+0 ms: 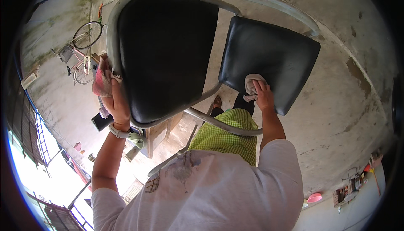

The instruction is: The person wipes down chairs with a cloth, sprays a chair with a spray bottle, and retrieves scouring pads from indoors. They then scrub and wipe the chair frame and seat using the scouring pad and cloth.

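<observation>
Before me stands a chair with a grey metal tube frame, a black padded backrest and a black padded seat. My left hand, with a white band on its wrist, holds a pink and beige cloth at the outer left side of the backrest frame. On the near part of the seat, my right hand presses a folded beige cloth under its fingers. Tube armrests curve out on the near and far sides.
A pink bicycle with a basket stands by the wall at left. Beside my left forearm is wooden furniture with things on it. Pink basins and a rack of goods lie at lower right. The concrete floor has damp patches.
</observation>
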Action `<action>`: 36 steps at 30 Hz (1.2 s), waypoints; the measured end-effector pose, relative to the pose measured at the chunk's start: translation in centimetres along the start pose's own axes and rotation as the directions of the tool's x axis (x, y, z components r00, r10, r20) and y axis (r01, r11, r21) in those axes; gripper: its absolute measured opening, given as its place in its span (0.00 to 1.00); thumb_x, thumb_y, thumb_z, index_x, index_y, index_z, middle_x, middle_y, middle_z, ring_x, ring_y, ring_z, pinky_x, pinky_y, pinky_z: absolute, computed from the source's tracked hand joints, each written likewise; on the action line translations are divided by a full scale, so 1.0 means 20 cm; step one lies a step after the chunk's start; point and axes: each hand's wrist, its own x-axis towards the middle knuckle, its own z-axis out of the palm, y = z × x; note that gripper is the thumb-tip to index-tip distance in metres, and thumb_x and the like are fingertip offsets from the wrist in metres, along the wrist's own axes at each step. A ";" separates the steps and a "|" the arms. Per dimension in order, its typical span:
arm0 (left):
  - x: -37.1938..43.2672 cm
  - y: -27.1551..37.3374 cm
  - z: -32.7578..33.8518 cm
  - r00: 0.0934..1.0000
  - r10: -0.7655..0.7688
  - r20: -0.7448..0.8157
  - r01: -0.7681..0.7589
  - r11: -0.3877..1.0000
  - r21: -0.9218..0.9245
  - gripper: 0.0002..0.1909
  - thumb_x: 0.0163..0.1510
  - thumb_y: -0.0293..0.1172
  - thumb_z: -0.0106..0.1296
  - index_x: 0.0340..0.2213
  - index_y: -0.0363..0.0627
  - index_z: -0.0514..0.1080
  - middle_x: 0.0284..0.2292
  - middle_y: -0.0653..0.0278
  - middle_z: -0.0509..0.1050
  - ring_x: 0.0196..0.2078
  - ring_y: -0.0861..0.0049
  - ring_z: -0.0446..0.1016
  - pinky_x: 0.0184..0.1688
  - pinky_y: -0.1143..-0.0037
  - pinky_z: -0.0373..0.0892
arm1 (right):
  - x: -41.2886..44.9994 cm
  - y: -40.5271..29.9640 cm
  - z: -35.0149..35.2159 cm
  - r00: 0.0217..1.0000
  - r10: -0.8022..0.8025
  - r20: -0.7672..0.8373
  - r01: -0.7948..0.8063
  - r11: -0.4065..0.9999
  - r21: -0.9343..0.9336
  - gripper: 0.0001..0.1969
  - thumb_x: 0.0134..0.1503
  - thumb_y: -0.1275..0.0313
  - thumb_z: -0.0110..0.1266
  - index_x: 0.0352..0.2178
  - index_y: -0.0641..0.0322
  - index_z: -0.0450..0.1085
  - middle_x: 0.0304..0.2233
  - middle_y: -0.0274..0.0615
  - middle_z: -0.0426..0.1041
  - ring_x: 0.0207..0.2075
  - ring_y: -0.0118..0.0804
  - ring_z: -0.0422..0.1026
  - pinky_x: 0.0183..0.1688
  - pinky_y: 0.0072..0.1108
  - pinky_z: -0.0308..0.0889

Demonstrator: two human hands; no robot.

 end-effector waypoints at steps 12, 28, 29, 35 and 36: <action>-0.03 -0.01 -0.03 0.995 -0.089 -0.045 0.092 0.994 0.056 0.21 0.58 0.27 0.39 0.51 0.30 0.56 0.52 0.56 0.60 0.54 0.73 0.58 0.56 0.75 0.51 | 0.61 0.54 -0.59 0.678 0.477 -0.558 -0.498 0.858 0.129 0.28 0.50 0.65 0.47 0.55 0.44 0.54 0.55 0.37 0.55 0.50 0.46 0.60 0.51 0.31 0.56; 0.00 -0.01 -0.01 1.000 0.020 -0.004 -0.020 1.000 0.024 0.21 0.58 0.27 0.39 0.51 0.31 0.56 0.53 0.57 0.59 0.55 0.73 0.57 0.57 0.76 0.49 | 0.70 -0.42 0.00 0.947 -0.315 -0.056 0.296 0.930 -0.217 0.27 0.47 0.74 0.48 0.51 0.42 0.59 0.51 0.28 0.59 0.42 0.40 0.64 0.41 0.29 0.64; -0.01 -0.02 -0.02 1.000 0.030 -0.005 -0.030 0.999 0.024 0.21 0.58 0.27 0.39 0.51 0.31 0.56 0.53 0.57 0.59 0.55 0.73 0.57 0.57 0.76 0.49 | 0.59 -0.41 0.06 0.933 -0.359 0.027 0.357 0.911 -0.206 0.26 0.48 0.74 0.47 0.51 0.41 0.59 0.52 0.27 0.59 0.43 0.41 0.63 0.42 0.29 0.63; -0.07 -0.08 -0.07 0.986 -0.154 -0.063 0.156 0.987 0.031 0.20 0.57 0.27 0.40 0.50 0.31 0.58 0.50 0.56 0.62 0.52 0.74 0.59 0.54 0.77 0.53 | -0.03 -0.02 0.03 0.814 -0.339 0.471 0.477 0.854 -0.209 0.25 0.50 0.73 0.45 0.51 0.38 0.59 0.54 0.23 0.56 0.51 0.38 0.58 0.49 0.30 0.58; -0.07 -0.08 -0.07 0.984 -0.162 -0.069 0.165 0.986 0.035 0.19 0.57 0.27 0.41 0.49 0.31 0.59 0.49 0.57 0.63 0.51 0.74 0.61 0.53 0.78 0.54 | -0.13 0.07 0.00 0.786 -0.300 0.540 0.461 0.866 -0.191 0.24 0.50 0.74 0.45 0.50 0.39 0.60 0.54 0.23 0.56 0.51 0.38 0.58 0.50 0.30 0.58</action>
